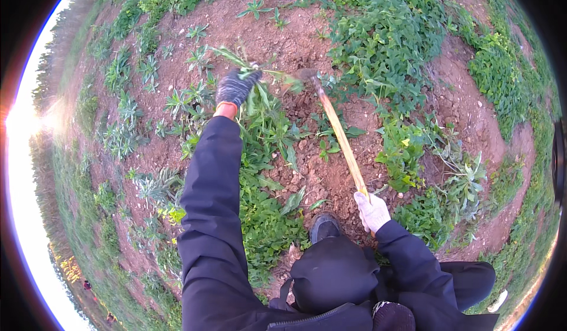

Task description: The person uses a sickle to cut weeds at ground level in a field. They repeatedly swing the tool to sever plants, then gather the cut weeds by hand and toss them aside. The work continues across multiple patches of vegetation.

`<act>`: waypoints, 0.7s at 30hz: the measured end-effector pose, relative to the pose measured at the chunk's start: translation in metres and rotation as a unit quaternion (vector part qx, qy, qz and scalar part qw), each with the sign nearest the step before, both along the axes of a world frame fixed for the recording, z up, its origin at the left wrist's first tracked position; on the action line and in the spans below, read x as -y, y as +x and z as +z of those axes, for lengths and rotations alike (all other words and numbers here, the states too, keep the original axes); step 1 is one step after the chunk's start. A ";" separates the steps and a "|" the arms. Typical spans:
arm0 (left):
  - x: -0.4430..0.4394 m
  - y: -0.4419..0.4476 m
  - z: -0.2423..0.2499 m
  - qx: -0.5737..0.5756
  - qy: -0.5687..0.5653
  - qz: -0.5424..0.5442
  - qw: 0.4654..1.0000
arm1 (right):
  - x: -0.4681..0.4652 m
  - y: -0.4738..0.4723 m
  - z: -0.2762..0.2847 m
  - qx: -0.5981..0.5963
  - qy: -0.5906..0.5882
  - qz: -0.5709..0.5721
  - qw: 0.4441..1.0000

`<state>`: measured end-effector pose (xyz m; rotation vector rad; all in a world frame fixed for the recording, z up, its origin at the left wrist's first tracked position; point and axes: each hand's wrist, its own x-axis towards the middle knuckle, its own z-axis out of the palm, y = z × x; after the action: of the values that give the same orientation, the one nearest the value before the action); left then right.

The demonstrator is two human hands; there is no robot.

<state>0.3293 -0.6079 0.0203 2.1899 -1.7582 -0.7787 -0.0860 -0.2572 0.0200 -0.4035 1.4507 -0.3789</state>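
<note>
My left hand [238,87], in a dark grey knit glove with an orange cuff, is closed around a bunch of uprooted green weeds [261,95] whose leaves and stems stick out on both sides. My right hand [372,212], in a pale glove, grips the lower part of a wooden handle. The handle belongs to a hoe [339,131], and its soil-coated metal head [305,74] is at the ground, right of the left hand. Loose reddish-brown soil [310,171] lies below the head and left of the handle.
Leafy vines [390,38] cover a strip at upper right. Weeds [124,136] grow across the soil on the left. A dark shoe [324,228] stands just below the loose soil, left of my right hand. Pulled plants [465,180] lie at right. Small distant figures [87,284] appear at lower left.
</note>
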 end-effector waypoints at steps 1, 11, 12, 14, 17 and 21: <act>0.000 -0.008 -0.003 0.040 0.043 -0.035 0.998 | -0.004 0.000 0.001 0.013 0.025 -0.005 1.000; -0.049 -0.029 -0.070 0.227 0.305 -0.182 0.907 | 0.003 0.011 0.002 -0.025 -0.058 -0.058 0.996; -0.047 -0.026 -0.078 0.214 0.296 -0.182 0.913 | -0.033 -0.007 -0.027 -0.092 -0.081 0.037 0.992; -0.044 -0.038 -0.089 0.220 0.275 -0.155 0.923 | -0.056 -0.030 -0.037 -0.105 -0.035 0.083 0.990; -0.055 -0.019 -0.101 0.242 0.271 -0.189 0.912 | -0.015 -0.036 0.026 -0.030 0.094 0.036 0.995; -0.046 -0.008 -0.092 0.200 0.300 -0.139 0.922 | 0.018 -0.023 0.033 -0.012 0.039 -0.023 0.999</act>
<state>0.3211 -0.5624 -0.0715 2.6651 -2.3093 -1.1216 -0.1095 -0.2751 0.0530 -0.3131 1.4961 -0.3540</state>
